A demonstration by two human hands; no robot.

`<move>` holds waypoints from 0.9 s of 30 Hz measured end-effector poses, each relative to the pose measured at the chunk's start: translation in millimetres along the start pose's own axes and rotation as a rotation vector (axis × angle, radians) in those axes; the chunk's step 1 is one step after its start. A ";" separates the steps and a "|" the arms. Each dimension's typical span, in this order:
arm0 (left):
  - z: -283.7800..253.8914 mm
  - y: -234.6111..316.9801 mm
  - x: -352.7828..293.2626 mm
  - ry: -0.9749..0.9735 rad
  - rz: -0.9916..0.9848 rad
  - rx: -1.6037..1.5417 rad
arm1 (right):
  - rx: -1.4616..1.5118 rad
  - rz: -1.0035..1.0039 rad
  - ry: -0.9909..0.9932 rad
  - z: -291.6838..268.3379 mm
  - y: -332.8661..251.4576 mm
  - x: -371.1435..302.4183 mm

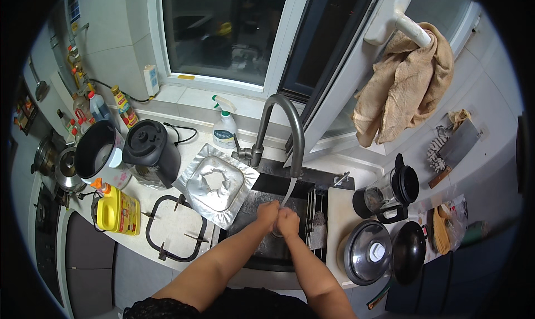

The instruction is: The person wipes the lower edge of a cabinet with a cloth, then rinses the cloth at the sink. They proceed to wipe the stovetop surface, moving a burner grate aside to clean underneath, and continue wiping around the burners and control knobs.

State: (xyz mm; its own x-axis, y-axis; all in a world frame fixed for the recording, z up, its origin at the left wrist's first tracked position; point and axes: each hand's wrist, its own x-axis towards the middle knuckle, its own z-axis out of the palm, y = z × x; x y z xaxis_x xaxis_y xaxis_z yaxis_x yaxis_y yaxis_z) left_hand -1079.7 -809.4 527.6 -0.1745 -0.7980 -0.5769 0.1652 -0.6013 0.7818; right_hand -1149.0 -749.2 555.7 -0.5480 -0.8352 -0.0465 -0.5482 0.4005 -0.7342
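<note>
Water runs from the grey gooseneck faucet [297, 135] in a thin stream onto my hands. Over the dark sink [259, 263] my left hand [268, 214] and my right hand [288, 222] are close together, fingers curled inward. Both look closed around something between them, which my fingers hide; a pale bit shows just below. To the left, a foil stove liner [214, 185] with a torn hole in its middle lies on the counter, its corner over the sink's edge.
Left stand a black pan support [157, 252], a yellow jug [118, 210] and a dark lidded appliance [151, 151]. A spray bottle [224, 130] is behind the foil. A lidded pan [365, 255], a wok [409, 252] and a blender jug [390, 188] crowd the right. A towel [407, 85] hangs above.
</note>
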 end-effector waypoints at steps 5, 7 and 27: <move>5.0 7.5 8.8 -0.004 0.133 0.487 | 0.174 0.077 -0.030 2.9 24.2 9.3; -5.3 4.0 19.7 -0.068 0.080 0.431 | 0.507 0.286 -0.214 -4.6 15.0 13.4; -34.5 -30.7 29.9 -0.071 -0.611 -0.477 | 0.250 -0.074 -0.320 -28.7 38.9 -24.0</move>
State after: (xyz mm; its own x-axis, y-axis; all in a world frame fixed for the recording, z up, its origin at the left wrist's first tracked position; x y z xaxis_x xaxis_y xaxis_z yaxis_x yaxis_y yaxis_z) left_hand -1056.5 -816.2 478.2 -0.4283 -0.3248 -0.8432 0.4164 -0.8991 0.1348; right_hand -1175.3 -702.8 547.7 -0.2671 -0.9491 -0.1668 -0.3867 0.2641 -0.8836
